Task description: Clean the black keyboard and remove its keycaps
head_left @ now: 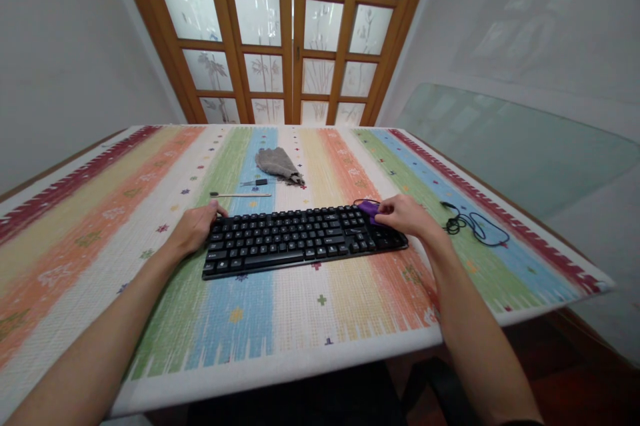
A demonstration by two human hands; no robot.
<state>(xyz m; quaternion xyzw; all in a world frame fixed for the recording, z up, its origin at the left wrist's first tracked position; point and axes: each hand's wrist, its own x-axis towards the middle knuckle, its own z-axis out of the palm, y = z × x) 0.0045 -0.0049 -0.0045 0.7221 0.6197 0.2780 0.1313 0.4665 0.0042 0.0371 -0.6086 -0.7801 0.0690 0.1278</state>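
1. Centrally, keyboard (290,236): black, with pale key lettering; lies flat on a striped tablecloth (240,319), long side facing the viewer, set slightly askew, with left end lower in view than right.
2. Left hand (197,223): rests at the far left corner of the keyboard, fingers bent inward and reaching the edge. Cannot tell whether gripping that corner or only steadying it.
3. Right hand (406,214): hovers over the far right corner of the keyboard, thumb and fingertips pinched together on a purple cloth.
4. Purple cloth (370,208): small, bunched; lies against the far edge of the keyboard, near the number keys, with a short loop of dark cord just behind.
5. Black cable (467,223): loosely coiled, to the right of the keyboard and apart from it.
6. Brush (245,195): slim, pale handle, dark head to the left; just beyond the left half of the keyboard, roughly parallel.
7. Small tool (261,182): black block with thin prongs pointing left; beyond the keyboard, past the brush. Too small to identify.
8. Grey cloth (277,165): crumpled, farthest of the loose items from the keyboard, just behind the small tool.
9. Glazed doors (295,46): wooden frames, plant-patterned panes; well beyond the keyboard.
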